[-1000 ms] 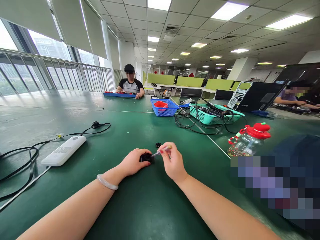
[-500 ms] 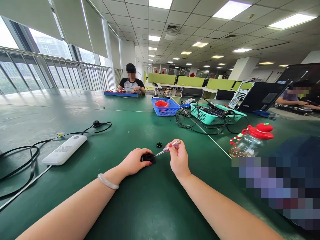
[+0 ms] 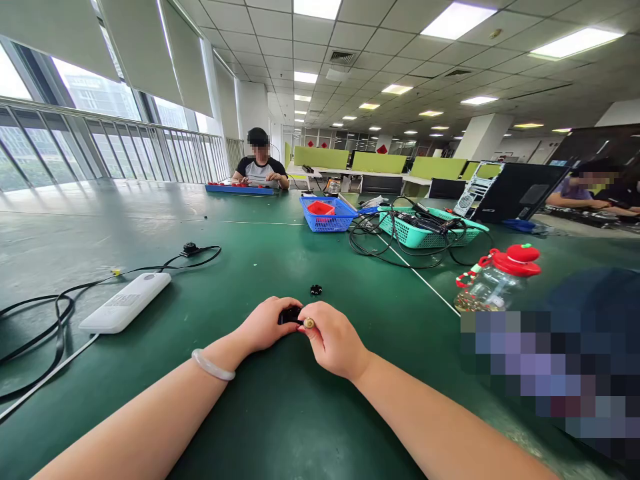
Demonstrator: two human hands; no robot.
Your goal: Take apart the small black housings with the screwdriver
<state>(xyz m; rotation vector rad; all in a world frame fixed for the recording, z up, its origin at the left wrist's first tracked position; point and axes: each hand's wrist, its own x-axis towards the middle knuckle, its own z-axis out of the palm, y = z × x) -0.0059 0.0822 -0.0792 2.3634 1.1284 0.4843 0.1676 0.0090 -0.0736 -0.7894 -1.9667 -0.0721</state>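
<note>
My left hand (image 3: pixel 267 324) is closed on a small black part (image 3: pixel 289 315) at the tabletop, thumb in front and fingers behind. Pressed up close beside it, my right hand (image 3: pixel 334 339) grips a screwdriver (image 3: pixel 309 323); only the brass-coloured end of its handle shows, facing me. Its tip is hidden behind my fingers, so I cannot tell whether it touches the black part. Just beyond my hands lies another small black piece (image 3: pixel 316 290) on the green table (image 3: pixel 280 427).
At left lie a white power bank (image 3: pixel 127 303) with cables and a small black device (image 3: pixel 190 249). Farther back are a blue basket (image 3: pixel 327 222) and a teal basket (image 3: pixel 415 237) with tangled cables. A red-lidded bottle (image 3: pixel 493 283) stands right. A person (image 3: pixel 260 167) sits across.
My right hand has moved left and down to meet the black part, turning the screwdriver so its handle end faces me. My left hand keeps its hold.
</note>
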